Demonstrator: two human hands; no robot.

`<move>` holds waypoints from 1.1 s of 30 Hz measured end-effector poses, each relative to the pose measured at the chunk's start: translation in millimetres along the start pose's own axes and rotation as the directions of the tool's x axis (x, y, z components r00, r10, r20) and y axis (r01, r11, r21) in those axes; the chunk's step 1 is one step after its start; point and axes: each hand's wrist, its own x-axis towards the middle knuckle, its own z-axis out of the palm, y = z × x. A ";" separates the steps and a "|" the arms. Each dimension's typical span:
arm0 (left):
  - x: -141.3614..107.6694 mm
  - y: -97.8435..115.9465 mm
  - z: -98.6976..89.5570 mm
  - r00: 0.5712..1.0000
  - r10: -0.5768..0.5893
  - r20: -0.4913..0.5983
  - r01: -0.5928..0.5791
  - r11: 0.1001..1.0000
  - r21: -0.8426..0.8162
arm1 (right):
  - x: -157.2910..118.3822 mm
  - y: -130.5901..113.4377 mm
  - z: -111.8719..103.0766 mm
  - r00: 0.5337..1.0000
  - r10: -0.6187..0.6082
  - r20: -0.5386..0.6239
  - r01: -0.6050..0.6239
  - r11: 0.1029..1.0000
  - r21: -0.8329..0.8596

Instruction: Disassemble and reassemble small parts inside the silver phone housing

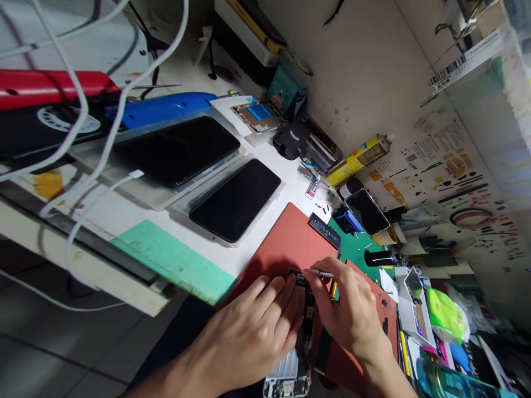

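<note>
An opened phone lies lengthwise over the red mat, its inner frame and parts exposed. My left hand is closed around its left side, with the fingertips near the top end and covering part of the inside. Between thumb and fingers, my right hand pinches a slim silver tool, whose tip reaches the phone's top end. Whether it is a screwdriver or tweezers I cannot tell. A black phone battery rests at the mat's far edge, beyond both hands.
Two dark-screened phones lie on clear cases to the left. White cables hang across the upper left. A yellow spray can, a small glue tube and a propped phone line the wall. A white box stands at right.
</note>
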 end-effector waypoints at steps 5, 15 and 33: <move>1.2 -0.6 -1.2 1.000 0.016 -0.009 -0.016 1.000 -0.008 | 3.1 2.1 0.6 0.998 -0.033 -0.056 0.031 0.998 -0.047; 3.4 -2.0 -0.9 0.999 0.032 0.002 -0.032 0.999 -0.005 | 5.1 2.9 6.9 0.991 -0.009 -0.132 0.002 0.999 -0.050; 1.7 -1.1 0.5 1.000 0.015 0.007 -0.015 1.000 -0.016 | 11.1 4.1 6.7 0.994 -0.052 -0.098 0.051 0.999 -0.016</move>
